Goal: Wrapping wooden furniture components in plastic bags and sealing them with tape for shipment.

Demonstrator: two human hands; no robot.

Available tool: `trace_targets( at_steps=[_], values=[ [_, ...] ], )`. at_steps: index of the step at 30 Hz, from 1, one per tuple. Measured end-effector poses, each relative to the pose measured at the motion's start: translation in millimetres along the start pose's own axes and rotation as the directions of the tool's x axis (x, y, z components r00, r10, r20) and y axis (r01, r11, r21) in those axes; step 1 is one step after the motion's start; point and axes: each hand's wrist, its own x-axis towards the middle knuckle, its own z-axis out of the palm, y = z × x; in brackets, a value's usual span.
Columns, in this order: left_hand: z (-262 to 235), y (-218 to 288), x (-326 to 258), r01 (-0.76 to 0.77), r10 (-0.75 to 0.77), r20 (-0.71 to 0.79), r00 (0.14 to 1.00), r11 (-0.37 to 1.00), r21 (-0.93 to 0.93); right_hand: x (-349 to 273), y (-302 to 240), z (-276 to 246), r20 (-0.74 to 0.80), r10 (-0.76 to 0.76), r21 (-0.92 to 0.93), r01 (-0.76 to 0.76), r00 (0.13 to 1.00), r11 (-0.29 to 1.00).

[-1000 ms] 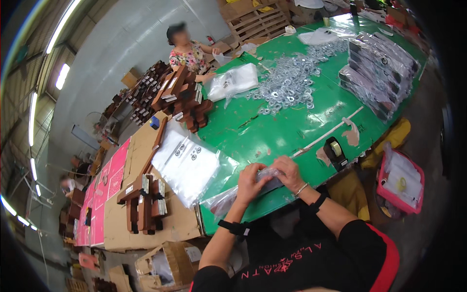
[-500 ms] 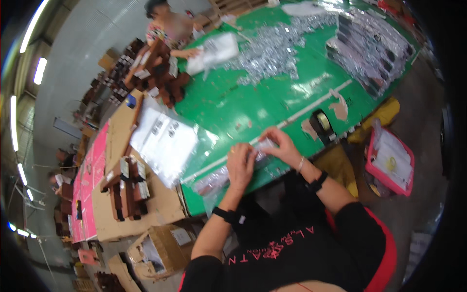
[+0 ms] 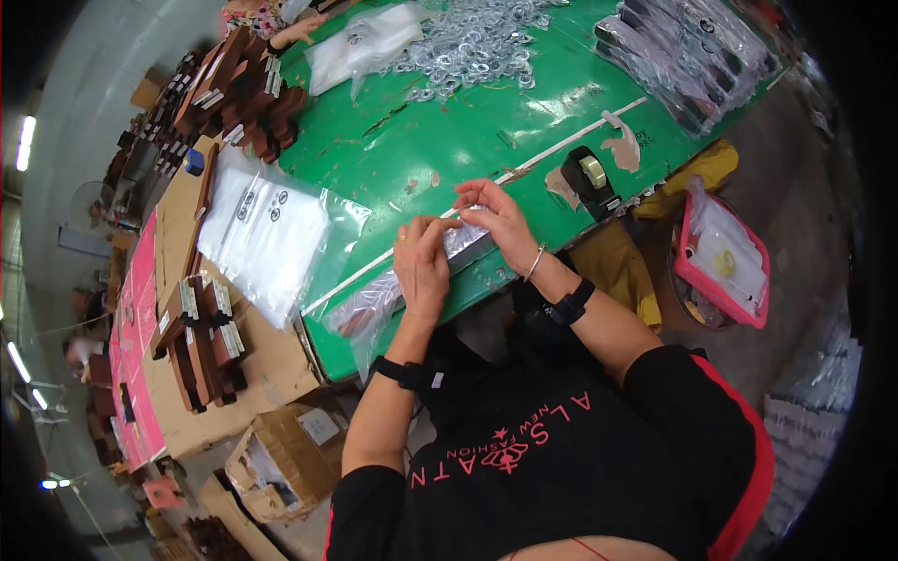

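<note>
A long brown piece in a clear plastic bag (image 3: 372, 301) lies along the near edge of the green table (image 3: 412, 159). My left hand (image 3: 423, 266) is closed over its middle, thumb and fingers pinching the film. My right hand (image 3: 500, 226) has its fingers bent over the bag's right end, fingertips close to the left hand's. How much film the right fingers grip is partly hidden. A stack of flat clear bags (image 3: 257, 238) lies left of my hands. To the right stands a black tape dispenser (image 3: 591, 182) with a roll of tape.
Brown wooden pieces (image 3: 198, 351) are stacked on cardboard (image 3: 271, 374) at the left, with a larger pile (image 3: 224, 89) behind. Small metal parts (image 3: 477, 47) and wrapped pieces (image 3: 692, 56) lie farther back. A co-worker's hand (image 3: 299, 30) reaches over the far side. A pink basket (image 3: 687, 266) stands right.
The view has shifted, so the table sits further left and higher in it. My hands stay on the bagged piece; the right fingers have curled in closer to the left hand.
</note>
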Motion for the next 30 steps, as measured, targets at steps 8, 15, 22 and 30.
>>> trace_targets(
  at_steps=[8, 15, 22, 30],
  values=[
    [-12.6, -3.7, -12.0, -0.057, 0.059, 0.039, 0.998, 0.998, -0.032, 3.1, 28.2, 7.4, -0.024, -0.034, 0.043, 0.035, 0.999, 0.998],
    [-18.0, -6.8, -2.6, -0.113, 0.054, 0.217, 0.975, 0.956, 0.27, -9.5, -16.8, -17.6, -0.123, -0.329, -0.384, 0.261, 0.936, 0.885],
    [-10.7, 3.7, -9.7, -0.151, 0.132, 0.133, 0.982, 0.978, 0.141, -69.9, -100.7, -142.9, -0.145, -0.539, -0.942, 0.051, 0.83, 0.332],
    [19.2, 46.4, 14.7, -0.21, 0.21, 0.068, 0.975, 0.978, -0.008, -68.4, -82.6, -145.8, -0.17, -0.476, -0.95, -0.014, 0.863, 0.313]
  ],
)
